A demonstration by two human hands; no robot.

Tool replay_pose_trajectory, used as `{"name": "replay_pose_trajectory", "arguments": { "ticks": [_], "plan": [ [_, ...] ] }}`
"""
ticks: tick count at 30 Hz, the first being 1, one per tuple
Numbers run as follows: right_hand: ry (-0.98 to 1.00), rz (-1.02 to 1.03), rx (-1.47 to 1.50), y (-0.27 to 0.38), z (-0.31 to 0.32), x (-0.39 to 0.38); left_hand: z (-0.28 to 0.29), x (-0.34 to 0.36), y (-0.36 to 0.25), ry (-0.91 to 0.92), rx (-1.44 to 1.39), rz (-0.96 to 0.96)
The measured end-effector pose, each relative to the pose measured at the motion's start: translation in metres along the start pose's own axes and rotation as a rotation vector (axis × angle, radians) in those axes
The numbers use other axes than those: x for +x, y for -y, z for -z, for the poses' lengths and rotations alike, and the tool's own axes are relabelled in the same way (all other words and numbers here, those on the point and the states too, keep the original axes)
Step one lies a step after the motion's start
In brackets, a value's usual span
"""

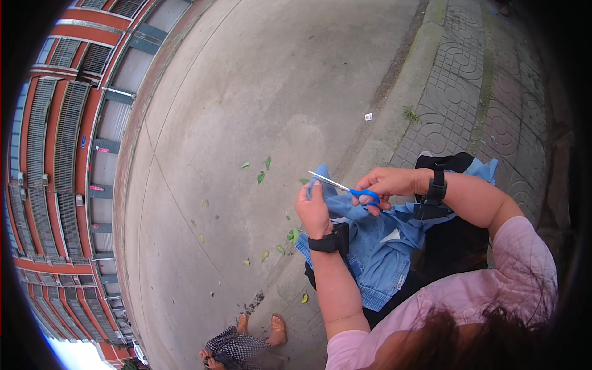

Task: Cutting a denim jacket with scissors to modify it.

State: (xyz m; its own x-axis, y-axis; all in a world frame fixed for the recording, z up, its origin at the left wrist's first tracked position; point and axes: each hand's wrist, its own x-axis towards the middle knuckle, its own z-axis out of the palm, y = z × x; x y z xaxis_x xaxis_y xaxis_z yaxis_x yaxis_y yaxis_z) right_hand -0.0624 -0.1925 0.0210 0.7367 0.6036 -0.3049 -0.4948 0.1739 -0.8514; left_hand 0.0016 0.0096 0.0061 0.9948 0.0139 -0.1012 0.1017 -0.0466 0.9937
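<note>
1. Left hand [313, 209]: raised in front of the body, fingers closed around a fold of the blue denim garment [376, 246], pinching its upper edge; a black band sits on the wrist.
2. Right hand [385, 183]: fingers threaded through the blue handles of the scissors [345, 187] and closed on them; a black wrist strap [436, 187] sits just behind the hand.
3. Scissors: blue handles, metal blades pointing left toward the left hand, tip just above the pinched fold of denim. How far the blades are parted cannot be told.
4. Blue denim garment: bunched between the two hands and draped down over the lap, ribbed hem at the lower edge, a pale label showing near the middle.
5. Black cloth [453, 240]: lies under and behind the denim, on the person's lap.
6. Concrete ground [259, 92]: pale grey, with scattered green leaves [262, 176] near the hands.
7. Patterned paving [481, 92]: grey blocks at the right, past a kerb.
8. Another person's sandalled feet [265, 327]: at the lower edge, well apart from the hands.
</note>
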Motion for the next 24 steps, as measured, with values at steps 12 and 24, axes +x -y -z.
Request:
{"name": "replay_pose_trajectory", "arguments": {
  "ticks": [12,24],
  "plan": [
    [-0.010,0.024,-0.025,0.001,0.001,-0.001,-0.001,-0.005,-0.007,0.110,0.015,0.030],
    [-0.149,0.142,0.177,0.001,0.007,0.005,-0.004,-0.008,-0.004,0.176,-0.129,0.099]
  ]
}}
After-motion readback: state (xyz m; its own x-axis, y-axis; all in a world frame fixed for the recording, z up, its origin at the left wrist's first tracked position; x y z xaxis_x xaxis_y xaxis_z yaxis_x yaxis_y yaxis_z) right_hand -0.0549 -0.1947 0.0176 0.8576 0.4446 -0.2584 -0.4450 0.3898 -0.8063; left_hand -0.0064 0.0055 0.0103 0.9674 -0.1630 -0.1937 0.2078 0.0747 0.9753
